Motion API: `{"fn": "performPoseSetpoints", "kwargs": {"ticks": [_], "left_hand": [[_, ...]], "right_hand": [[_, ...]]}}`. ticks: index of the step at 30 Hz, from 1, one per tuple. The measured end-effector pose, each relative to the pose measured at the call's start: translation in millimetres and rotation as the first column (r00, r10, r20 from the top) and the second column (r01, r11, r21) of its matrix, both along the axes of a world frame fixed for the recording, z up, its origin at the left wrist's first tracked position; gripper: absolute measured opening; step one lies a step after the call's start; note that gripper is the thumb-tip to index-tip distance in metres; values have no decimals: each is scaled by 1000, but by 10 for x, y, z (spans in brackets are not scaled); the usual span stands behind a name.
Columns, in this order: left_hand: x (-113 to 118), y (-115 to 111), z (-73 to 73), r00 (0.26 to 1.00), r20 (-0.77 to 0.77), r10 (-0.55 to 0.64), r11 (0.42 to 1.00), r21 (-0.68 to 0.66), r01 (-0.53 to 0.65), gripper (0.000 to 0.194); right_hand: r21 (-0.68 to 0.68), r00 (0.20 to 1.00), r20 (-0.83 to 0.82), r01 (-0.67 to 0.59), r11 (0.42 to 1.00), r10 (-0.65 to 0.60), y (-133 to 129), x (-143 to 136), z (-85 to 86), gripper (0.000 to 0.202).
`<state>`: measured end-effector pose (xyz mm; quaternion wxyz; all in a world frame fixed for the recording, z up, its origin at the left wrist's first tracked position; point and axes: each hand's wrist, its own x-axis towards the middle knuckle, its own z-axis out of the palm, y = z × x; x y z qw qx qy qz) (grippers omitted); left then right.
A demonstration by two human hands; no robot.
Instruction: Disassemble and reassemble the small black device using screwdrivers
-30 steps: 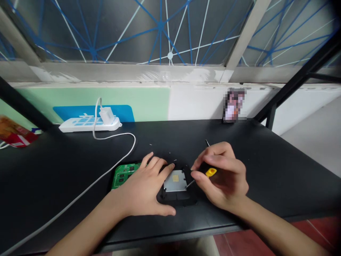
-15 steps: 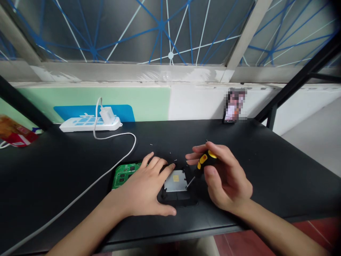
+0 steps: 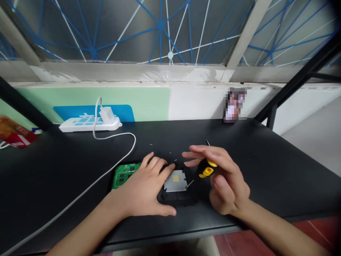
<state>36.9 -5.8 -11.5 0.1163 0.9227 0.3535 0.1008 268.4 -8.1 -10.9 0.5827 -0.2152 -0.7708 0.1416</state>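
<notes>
My left hand [image 3: 144,188] lies over an opened black device casing [image 3: 183,202] with its fingers spread, the index fingertip at the edge of a silver metal plate [image 3: 170,185]. A small yellowish square [image 3: 176,178] is on that plate. Left of the hand, partly covered by it, shows a green circuit board [image 3: 123,177]. Fingers of my right hand [image 3: 231,177] are around the black-and-yellow handle of a screwdriver [image 3: 206,170]. The tool leans to the right, its tip at a screw point on the plate's lower right corner.
Loose screws [image 3: 175,160] lie just beyond the casing. A white cable [image 3: 80,195] crosses the black table [image 3: 287,177] on the left, up to a charger [image 3: 107,115] in a power strip [image 3: 66,125]. A phone [image 3: 232,110] leans on the wall; a red packet [image 3: 20,137] sits far left.
The screwdriver handle has turned, and my right hand's fingers and thumb have shifted around it. The tip stays at the plate's corner. My left hand has not moved.
</notes>
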Motion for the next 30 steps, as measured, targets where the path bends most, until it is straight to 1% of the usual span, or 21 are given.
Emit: {"fn": "performPoseSetpoints", "kwargs": {"ticks": [2,4,8,9,11,13,16,18,20,22,26,28,30], "left_hand": [[-1,1,-6,1000,-5,2,1000,0,-2,101],[3,0,2,1000,-14,1,1000,-3,-1,101],[17,-6,38,1000,-20,-3,1000,-7,3,101],[19,-7,45,1000,-15,-4,1000,-8,4,101],[20,-8,52,1000,-7,-4,1000,-13,4,101],[19,-7,51,1000,-8,-3,1000,-20,3,100],[17,-5,41,1000,-11,-2,999,-36,1,99],[14,-3,33,1000,3,-1,999,-41,1,100],[10,-2,25,1000,18,2,999,-40,-1,100],[4,-3,16,1000,22,3,999,-33,-2,98],[-1,-6,9,1000,26,-6,1000,-17,6,98],[2,-6,15,1000,21,-6,1000,-19,6,98],[7,-5,26,1000,13,-2,1000,-21,2,99]], "right_hand": [[-31,999,-12,-32,999,32,-13,-10,3,49],[-21,999,-1,-38,999,38,-8,-5,17,56],[125,998,39,36,992,-41,44,27,54,70],[153,998,38,37,987,-43,56,33,63,71],[181,1000,26,-1,983,-3,66,34,76,64],[183,996,23,-87,979,85,56,23,83,54],[100,985,15,-170,980,169,13,-3,76,45],[6,987,-21,-162,987,162,-12,-13,62,48],[-50,992,-42,-121,991,119,-18,-13,54,52],[-17,997,-21,-75,997,74,-1,-4,62,57],[140,1000,13,-28,990,27,50,17,115,67],[167,999,18,-42,985,39,60,21,125,63],[164,997,30,-82,983,78,55,19,108,53]]}}
